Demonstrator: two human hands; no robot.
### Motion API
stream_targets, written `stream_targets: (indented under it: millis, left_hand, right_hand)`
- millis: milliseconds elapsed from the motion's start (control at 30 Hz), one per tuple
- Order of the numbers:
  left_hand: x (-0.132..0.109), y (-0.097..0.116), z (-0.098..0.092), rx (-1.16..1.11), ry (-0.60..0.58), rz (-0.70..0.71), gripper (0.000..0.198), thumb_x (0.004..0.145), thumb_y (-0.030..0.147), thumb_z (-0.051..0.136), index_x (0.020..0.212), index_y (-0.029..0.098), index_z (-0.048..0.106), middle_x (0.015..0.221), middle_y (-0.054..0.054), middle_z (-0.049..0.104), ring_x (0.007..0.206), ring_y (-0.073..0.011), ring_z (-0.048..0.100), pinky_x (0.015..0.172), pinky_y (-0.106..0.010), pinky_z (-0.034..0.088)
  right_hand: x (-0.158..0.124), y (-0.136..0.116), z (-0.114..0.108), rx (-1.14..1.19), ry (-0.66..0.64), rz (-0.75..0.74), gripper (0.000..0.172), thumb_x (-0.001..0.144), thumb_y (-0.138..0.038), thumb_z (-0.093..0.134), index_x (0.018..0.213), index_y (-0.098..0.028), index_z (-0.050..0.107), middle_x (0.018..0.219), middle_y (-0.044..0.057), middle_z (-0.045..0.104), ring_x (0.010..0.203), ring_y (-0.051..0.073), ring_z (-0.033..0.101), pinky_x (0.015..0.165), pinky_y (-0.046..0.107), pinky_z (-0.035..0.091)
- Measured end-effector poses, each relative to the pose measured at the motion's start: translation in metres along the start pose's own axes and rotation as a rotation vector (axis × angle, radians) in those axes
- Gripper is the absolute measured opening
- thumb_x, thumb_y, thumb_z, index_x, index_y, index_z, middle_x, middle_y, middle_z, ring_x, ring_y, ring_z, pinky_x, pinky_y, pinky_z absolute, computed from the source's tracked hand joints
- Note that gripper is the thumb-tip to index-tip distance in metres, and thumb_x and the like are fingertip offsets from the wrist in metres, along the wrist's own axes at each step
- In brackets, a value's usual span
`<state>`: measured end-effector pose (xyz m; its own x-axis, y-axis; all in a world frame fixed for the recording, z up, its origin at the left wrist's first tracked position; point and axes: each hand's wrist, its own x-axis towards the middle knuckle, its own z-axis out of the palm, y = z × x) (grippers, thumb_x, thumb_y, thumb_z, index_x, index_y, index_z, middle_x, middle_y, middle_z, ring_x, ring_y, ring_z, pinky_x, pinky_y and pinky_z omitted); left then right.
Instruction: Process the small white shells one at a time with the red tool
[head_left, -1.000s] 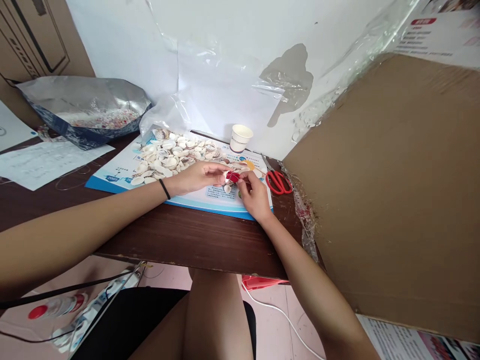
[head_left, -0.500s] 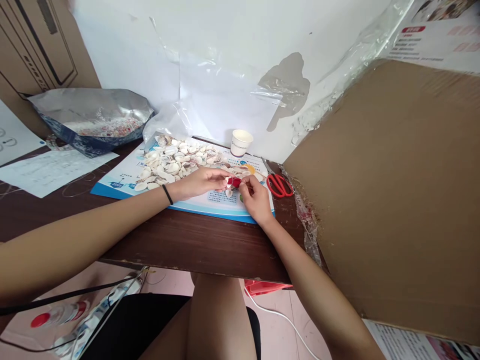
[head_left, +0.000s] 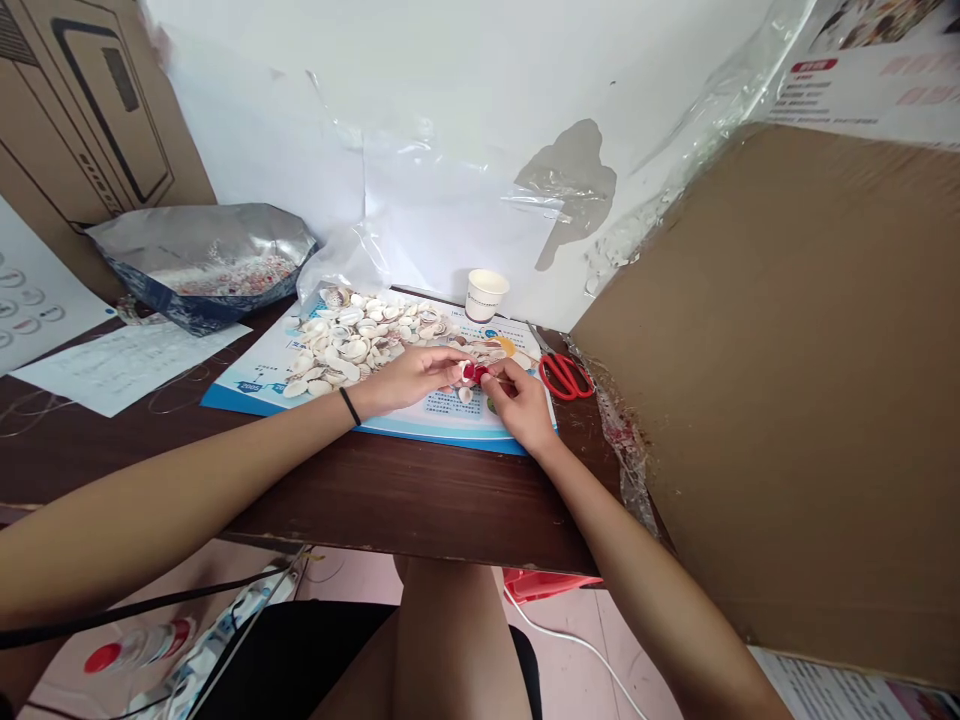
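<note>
Dark wooden desk (head_left: 405,505), printed poster (head_left: 442,415): left hand (head_left: 409,380) and right hand (head_left: 521,405) nearly closed, pinching 1 small red piece (head_left: 472,373); large seashell heap (head_left: 352,345) remains at its 9 o'clock.

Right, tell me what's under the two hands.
Under the left hand and right hand lies a blue-edged printed sheet, with a loose shell showing between them. The print directly beneath the palms is covered.

Seashells (head_left: 345,345) on a poster (head_left: 450,428), scissors (head_left: 566,377) right, cup (head_left: 486,296) behind
</note>
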<state>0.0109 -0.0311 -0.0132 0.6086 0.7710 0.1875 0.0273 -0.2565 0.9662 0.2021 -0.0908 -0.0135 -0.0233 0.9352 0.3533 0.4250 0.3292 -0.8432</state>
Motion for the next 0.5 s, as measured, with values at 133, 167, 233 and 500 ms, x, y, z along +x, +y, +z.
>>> stream_targets:
  millis: [133,167,233,500]
  left_hand:
    - [-0.0009,0.0004,0.0014,-0.044,0.103,-0.046,0.044,0.083,0.044,0.066,0.117,0.016,0.065,0.117,-0.011,0.068,0.095,-0.0176,0.064,0.077,-0.032,0.055]
    - [-0.0011,0.0003,0.0015,-0.063,0.121,-0.055,0.044,0.083,0.043,0.066,0.118,0.016,0.065,0.118,-0.012,0.067,0.095,-0.0178,0.064,0.076,-0.032,0.055]
    - [-0.0013,-0.0001,0.0015,-0.089,0.109,-0.061,0.043,0.082,0.04,0.069,0.117,0.015,0.065,0.114,-0.011,0.069,0.095,-0.0178,0.064,0.078,-0.034,0.055]
    - [-0.0008,-0.0028,0.0017,-0.056,0.049,-0.047,0.04,0.075,0.036,0.075,0.109,0.014,0.068,0.104,-0.01,0.072,0.092,-0.0188,0.067,0.09,-0.042,0.053]
  right_hand:
    - [0.0003,0.0014,-0.0014,0.023,-0.011,0.019,0.023,0.079,-0.044,0.057,0.073,-0.021,0.056,0.062,-0.003,0.052,0.057,0.012,0.041,0.059,0.026,0.035]
    - [0.0004,0.0022,-0.0012,0.032,-0.006,0.028,0.023,0.078,-0.044,0.057,0.071,-0.021,0.056,0.061,-0.004,0.051,0.056,0.011,0.041,0.058,0.026,0.035]
    - [0.0007,0.0043,-0.0002,0.062,0.029,0.049,0.025,0.078,-0.045,0.057,0.07,-0.021,0.055,0.061,-0.003,0.051,0.057,0.012,0.041,0.056,0.026,0.035]
    - [0.0012,0.0097,0.0039,0.094,-0.013,0.052,0.025,0.079,-0.046,0.061,0.077,-0.021,0.056,0.06,-0.005,0.048,0.055,0.011,0.04,0.055,0.025,0.032]
